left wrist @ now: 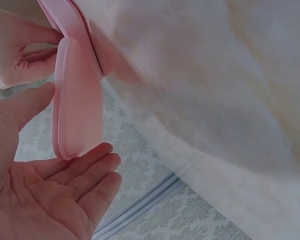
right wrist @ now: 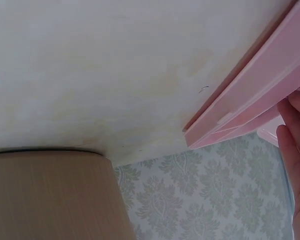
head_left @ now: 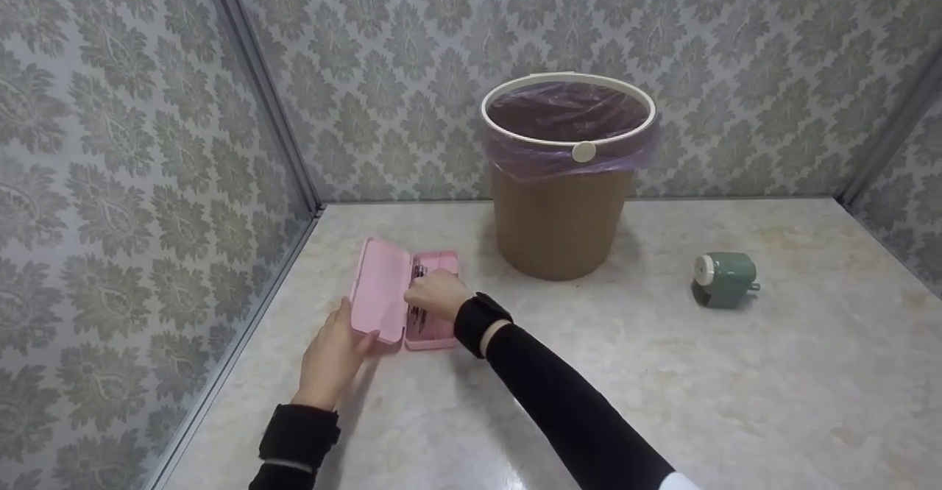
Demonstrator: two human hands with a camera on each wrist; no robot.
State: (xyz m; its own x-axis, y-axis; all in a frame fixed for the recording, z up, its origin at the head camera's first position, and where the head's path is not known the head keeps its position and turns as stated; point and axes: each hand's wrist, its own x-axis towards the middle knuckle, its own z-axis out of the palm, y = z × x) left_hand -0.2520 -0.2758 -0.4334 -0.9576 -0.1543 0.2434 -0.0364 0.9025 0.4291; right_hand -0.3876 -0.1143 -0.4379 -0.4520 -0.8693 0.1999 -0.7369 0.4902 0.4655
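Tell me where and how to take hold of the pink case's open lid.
Probably by its free outer edge, coming from the left and pinching across its thickness: the lid stands tilted open, its right side hinged to the tray, while that outer edge is raised off the tabletop.

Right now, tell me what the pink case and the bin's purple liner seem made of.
Pink case: probably rigid plastic with a smooth satin finish, judging by its rounded, even edges.
Purple liner: likely thin plastic film, glossy and translucent, as its creases and highlights suggest.
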